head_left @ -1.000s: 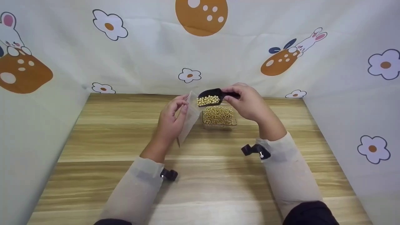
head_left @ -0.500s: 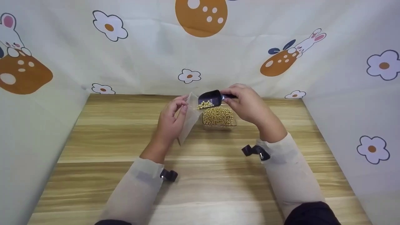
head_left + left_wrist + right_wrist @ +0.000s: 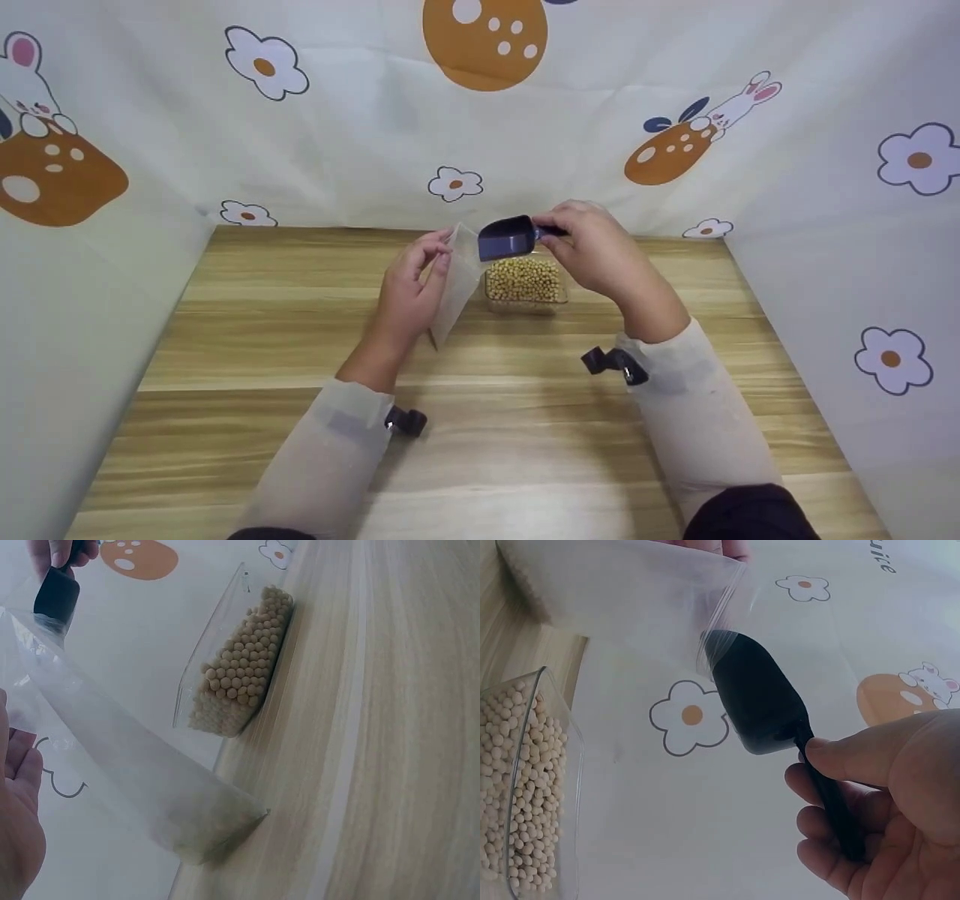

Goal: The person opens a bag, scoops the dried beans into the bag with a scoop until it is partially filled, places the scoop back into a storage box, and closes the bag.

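My left hand (image 3: 412,289) holds a frosted, see-through plastic bag (image 3: 459,289) upright by its upper side, fingers and thumb at the mouth. Pale round beans show dimly at the bag's bottom (image 3: 202,829) in the left wrist view. My right hand (image 3: 600,247) grips the handle of a black scoop (image 3: 508,238). The scoop's lip reaches into the bag's mouth, and its bowl shows no beans in the head view. Below the scoop stands a clear box (image 3: 525,306) full of yellowish round beans (image 3: 523,279).
A wood-grain table (image 3: 495,420) lies under both arms. Behind it and at the sides hangs a pale cloth (image 3: 360,150) printed with flowers, rabbits and orange shapes. Small black cameras (image 3: 405,421) are strapped to both wrists.
The scoop has tipped toward the bag, and the beans in it have slid out over its lip. The left hand and bag have stayed nearly still.
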The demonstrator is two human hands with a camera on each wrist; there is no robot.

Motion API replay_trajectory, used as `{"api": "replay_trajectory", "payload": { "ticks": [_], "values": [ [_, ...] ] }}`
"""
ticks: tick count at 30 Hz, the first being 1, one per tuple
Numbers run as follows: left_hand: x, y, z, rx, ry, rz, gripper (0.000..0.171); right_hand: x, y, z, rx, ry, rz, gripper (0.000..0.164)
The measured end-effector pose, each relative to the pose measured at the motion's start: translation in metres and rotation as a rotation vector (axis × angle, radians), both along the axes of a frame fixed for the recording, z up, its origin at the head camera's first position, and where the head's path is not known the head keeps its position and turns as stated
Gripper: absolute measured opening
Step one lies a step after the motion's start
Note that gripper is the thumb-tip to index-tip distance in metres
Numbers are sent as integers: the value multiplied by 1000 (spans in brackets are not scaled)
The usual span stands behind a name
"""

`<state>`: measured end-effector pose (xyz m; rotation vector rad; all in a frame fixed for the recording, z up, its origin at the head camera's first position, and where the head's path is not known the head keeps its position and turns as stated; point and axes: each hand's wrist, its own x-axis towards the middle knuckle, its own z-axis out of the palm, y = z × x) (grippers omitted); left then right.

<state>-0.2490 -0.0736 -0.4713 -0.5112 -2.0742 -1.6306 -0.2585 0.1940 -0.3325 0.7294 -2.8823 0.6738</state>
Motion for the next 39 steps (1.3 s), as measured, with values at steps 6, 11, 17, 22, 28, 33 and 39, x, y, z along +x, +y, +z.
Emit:
{"api": "replay_trajectory", "payload": {
  "ticks": [6, 11, 17, 22, 28, 33, 39],
  "values": [
    [-1, 0, -2, 20, 14, -11, 19, -3, 8, -6, -37, -16, -14, 30],
    [-2, 0, -2, 22, 18, -9, 19, -8, 24, -14, -105, -36, -44, 30],
    [-2, 0, -1, 20, 2, -13, 20, -15, 46, -27, -136, -62, -94, 31],
    [-1, 0, -1, 28, -3, -17, 19, -18, 61, -40, -134, -110, -128, 33],
    [0, 1, 0, 37, -15, -22, 20, -27, 74, -53, -71, -143, -152, 34],
    [0, 1, 0, 27, -14, -19, 20, -33, 79, -58, 0, -146, -163, 34],
    [1, 1, -1, 12, -8, -12, 19, -35, 81, -59, 75, -167, -164, 34]
  ]
}}
